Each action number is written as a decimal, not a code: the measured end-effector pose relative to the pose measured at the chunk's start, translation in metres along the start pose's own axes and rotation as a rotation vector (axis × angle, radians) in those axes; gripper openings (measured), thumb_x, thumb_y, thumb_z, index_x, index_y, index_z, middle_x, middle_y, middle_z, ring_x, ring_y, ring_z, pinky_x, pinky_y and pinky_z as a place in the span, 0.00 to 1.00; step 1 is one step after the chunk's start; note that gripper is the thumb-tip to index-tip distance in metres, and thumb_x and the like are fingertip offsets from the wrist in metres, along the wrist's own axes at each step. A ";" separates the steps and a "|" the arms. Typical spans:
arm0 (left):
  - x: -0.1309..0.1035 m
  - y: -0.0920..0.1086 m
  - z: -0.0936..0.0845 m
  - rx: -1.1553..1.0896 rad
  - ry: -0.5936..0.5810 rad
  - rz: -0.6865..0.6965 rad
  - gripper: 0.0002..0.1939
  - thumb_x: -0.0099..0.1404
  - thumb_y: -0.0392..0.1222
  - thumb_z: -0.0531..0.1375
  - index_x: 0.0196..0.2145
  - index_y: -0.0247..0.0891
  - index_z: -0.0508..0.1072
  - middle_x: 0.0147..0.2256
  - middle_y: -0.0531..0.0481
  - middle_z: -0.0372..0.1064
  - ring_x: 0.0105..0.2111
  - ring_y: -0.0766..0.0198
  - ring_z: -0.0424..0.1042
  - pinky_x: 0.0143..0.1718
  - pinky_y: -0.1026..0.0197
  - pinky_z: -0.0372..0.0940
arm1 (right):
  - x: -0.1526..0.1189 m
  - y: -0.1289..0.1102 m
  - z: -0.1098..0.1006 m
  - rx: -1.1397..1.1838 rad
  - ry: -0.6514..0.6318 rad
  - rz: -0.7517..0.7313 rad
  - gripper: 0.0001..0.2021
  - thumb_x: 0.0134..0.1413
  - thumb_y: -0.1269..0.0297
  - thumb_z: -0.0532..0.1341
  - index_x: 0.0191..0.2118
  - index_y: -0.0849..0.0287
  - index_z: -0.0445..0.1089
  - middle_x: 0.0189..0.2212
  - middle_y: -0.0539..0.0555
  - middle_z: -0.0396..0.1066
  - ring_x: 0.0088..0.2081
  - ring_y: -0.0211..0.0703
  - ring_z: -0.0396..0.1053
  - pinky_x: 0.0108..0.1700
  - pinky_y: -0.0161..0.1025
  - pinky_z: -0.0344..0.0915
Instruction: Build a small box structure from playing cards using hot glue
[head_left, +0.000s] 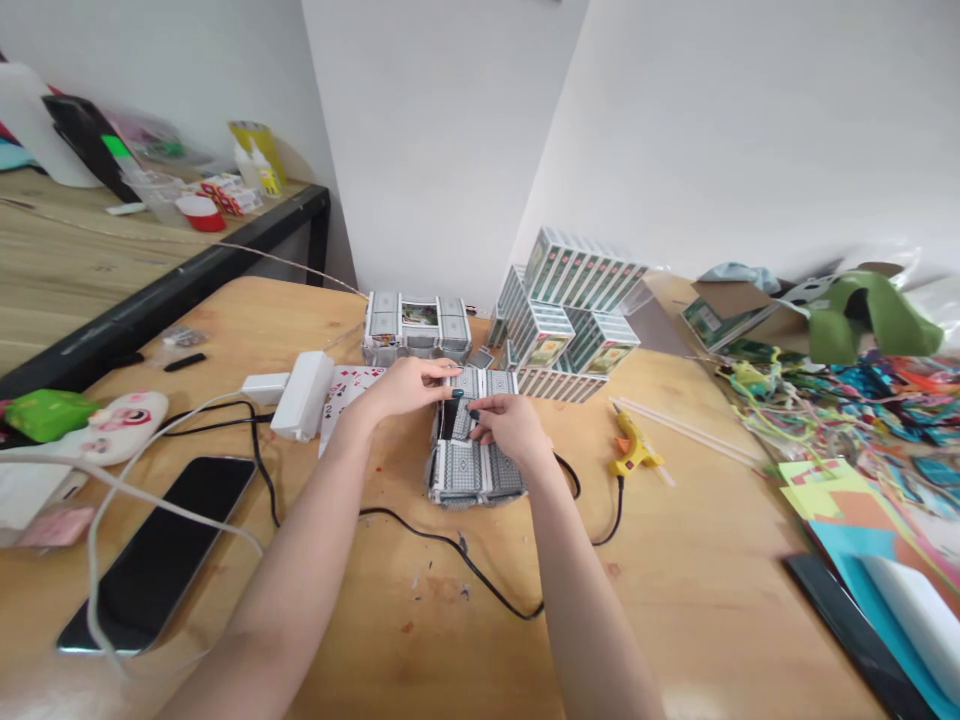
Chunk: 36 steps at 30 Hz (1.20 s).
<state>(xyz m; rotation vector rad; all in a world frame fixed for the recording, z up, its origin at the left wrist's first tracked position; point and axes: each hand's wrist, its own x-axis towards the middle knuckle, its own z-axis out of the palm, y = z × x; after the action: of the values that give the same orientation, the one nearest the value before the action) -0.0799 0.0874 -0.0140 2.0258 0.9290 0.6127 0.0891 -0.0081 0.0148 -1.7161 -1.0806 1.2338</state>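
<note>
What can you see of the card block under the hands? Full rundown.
The card block is a flat, roughly rectangular assembly of playing cards, their grey-and-white patterned backs facing up, set side by side in rows. It looks like glossy card stock. A dark gap shows near its top middle. It lies flat on the wooden table, in front of the person. The left hand rests at its far edge and the right hand presses on its upper part. A black cable runs just beside its near edge.
</note>
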 end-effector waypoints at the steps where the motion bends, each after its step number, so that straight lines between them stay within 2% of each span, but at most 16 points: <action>1: 0.000 0.000 -0.001 -0.017 -0.010 0.011 0.23 0.57 0.49 0.59 0.50 0.42 0.71 0.56 0.51 0.63 0.53 0.58 0.66 0.55 0.59 0.59 | 0.002 0.001 0.001 -0.019 0.010 -0.015 0.10 0.49 0.80 0.53 0.30 0.63 0.70 0.11 0.46 0.65 0.13 0.32 0.63 0.18 0.27 0.59; 3: 0.000 0.001 -0.003 -0.041 -0.023 0.027 0.21 0.60 0.50 0.56 0.50 0.42 0.72 0.56 0.50 0.63 0.55 0.59 0.63 0.58 0.58 0.56 | 0.007 0.004 0.004 -0.066 0.054 -0.057 0.10 0.48 0.78 0.54 0.31 0.63 0.71 0.11 0.45 0.64 0.13 0.32 0.62 0.17 0.27 0.58; 6: -0.001 0.003 -0.007 -0.055 -0.041 0.027 0.21 0.61 0.51 0.55 0.49 0.42 0.72 0.56 0.50 0.63 0.57 0.59 0.60 0.60 0.56 0.52 | 0.014 0.010 0.008 -0.104 0.155 -0.122 0.08 0.46 0.76 0.56 0.30 0.61 0.72 0.15 0.46 0.68 0.19 0.34 0.66 0.21 0.28 0.61; 9: -0.002 0.005 -0.008 -0.088 -0.081 0.027 0.24 0.58 0.52 0.58 0.50 0.41 0.71 0.58 0.49 0.60 0.58 0.57 0.60 0.59 0.56 0.54 | 0.017 0.015 0.013 -0.094 0.199 -0.143 0.06 0.43 0.74 0.59 0.28 0.60 0.72 0.22 0.49 0.73 0.25 0.37 0.70 0.26 0.30 0.66; 13: -0.003 0.006 -0.009 -0.079 -0.137 0.043 0.29 0.54 0.51 0.62 0.53 0.43 0.67 0.60 0.48 0.55 0.59 0.57 0.58 0.57 0.57 0.56 | 0.015 0.017 0.016 0.008 0.128 -0.087 0.05 0.41 0.75 0.61 0.28 0.60 0.70 0.23 0.49 0.72 0.25 0.38 0.72 0.28 0.32 0.69; 19: -0.005 0.009 -0.010 -0.025 -0.149 0.038 0.29 0.54 0.49 0.62 0.55 0.46 0.65 0.61 0.49 0.55 0.60 0.58 0.56 0.57 0.58 0.56 | 0.009 0.008 0.013 0.209 0.000 -0.010 0.06 0.40 0.78 0.61 0.24 0.60 0.66 0.18 0.47 0.69 0.20 0.37 0.70 0.28 0.35 0.71; 24: -0.005 0.010 -0.010 -0.011 -0.150 0.031 0.29 0.55 0.47 0.61 0.55 0.44 0.65 0.61 0.49 0.55 0.60 0.59 0.56 0.57 0.59 0.56 | 0.008 0.005 0.011 0.268 0.016 -0.020 0.07 0.39 0.80 0.60 0.23 0.61 0.66 0.17 0.47 0.70 0.20 0.37 0.70 0.29 0.35 0.71; 36: -0.005 0.008 -0.010 -0.012 -0.146 0.033 0.29 0.55 0.47 0.61 0.55 0.46 0.65 0.61 0.51 0.54 0.60 0.59 0.56 0.57 0.59 0.56 | 0.014 0.011 0.013 0.219 -0.005 -0.035 0.06 0.38 0.78 0.60 0.23 0.60 0.66 0.17 0.46 0.69 0.21 0.36 0.70 0.31 0.35 0.72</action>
<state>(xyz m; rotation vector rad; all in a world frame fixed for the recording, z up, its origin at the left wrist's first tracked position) -0.0862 0.0850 -0.0022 2.0488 0.8051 0.4796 0.0816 0.0020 -0.0025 -1.5227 -0.9371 1.2847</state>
